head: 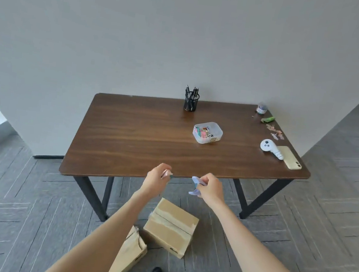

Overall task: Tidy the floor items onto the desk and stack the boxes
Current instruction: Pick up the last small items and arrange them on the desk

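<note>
Both hands are pinching small clips w/ fingertips: left hand [157, 178] a pinkish one, right hand [209, 187] a lilac one, hovering at surface [129, 134] edge. Light, stiff, prob. springy; holding by bodies seems best.

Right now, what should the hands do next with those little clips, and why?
Probably reach forward and drop them into the clear plastic tub. The left hand and right hand each pinch small clips at the brown wooden desk edge, and that tub already holds similar colourful clips.
</note>
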`<action>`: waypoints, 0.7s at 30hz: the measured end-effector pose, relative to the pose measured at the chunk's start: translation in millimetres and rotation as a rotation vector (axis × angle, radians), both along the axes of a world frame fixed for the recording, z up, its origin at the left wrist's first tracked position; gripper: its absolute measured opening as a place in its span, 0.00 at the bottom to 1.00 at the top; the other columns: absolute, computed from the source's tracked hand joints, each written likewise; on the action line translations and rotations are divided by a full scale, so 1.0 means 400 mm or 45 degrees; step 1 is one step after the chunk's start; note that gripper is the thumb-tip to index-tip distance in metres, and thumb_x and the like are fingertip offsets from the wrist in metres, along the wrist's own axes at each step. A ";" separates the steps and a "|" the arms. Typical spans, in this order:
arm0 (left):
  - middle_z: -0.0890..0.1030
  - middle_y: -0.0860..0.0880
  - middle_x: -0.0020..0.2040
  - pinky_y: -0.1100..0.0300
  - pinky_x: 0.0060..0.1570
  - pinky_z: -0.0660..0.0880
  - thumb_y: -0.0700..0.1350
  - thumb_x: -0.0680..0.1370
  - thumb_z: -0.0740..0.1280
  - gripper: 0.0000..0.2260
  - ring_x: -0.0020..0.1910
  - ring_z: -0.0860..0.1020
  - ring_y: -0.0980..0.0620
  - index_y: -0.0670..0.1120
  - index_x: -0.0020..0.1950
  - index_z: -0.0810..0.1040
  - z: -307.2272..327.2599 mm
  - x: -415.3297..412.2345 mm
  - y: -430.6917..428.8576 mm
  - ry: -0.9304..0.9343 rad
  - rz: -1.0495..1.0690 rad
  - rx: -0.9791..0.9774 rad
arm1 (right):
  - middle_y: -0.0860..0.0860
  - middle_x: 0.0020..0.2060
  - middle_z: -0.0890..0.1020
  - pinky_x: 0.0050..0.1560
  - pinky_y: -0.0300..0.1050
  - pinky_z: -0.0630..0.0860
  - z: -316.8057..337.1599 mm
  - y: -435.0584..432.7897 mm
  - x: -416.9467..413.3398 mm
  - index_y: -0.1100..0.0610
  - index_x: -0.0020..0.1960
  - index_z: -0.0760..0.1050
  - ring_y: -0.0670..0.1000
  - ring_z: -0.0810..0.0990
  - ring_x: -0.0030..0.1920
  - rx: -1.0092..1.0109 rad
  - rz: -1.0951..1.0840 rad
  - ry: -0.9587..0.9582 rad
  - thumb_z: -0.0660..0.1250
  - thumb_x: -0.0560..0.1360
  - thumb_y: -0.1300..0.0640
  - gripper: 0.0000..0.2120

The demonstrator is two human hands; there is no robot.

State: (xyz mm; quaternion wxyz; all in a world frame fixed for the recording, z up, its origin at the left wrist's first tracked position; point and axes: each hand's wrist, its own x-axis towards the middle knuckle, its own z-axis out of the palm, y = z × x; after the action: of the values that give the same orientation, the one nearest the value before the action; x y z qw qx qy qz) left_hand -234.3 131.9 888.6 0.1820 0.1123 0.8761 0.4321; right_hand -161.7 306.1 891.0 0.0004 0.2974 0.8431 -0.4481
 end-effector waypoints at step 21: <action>0.77 0.49 0.54 0.68 0.35 0.69 0.45 0.80 0.62 0.13 0.49 0.74 0.53 0.49 0.64 0.76 -0.030 -0.652 0.449 -0.099 0.188 0.050 | 0.59 0.62 0.75 0.51 0.53 0.81 -0.054 0.495 -0.729 0.62 0.66 0.69 0.57 0.81 0.56 -1.267 -0.177 -0.186 0.53 0.67 0.75 0.28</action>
State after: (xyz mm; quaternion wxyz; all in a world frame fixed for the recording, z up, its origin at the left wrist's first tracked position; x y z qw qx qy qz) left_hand -494.9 311.6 876.7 0.1812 0.0342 0.8656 0.4656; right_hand -453.2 504.3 869.5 0.1713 0.3472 0.5035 -0.7724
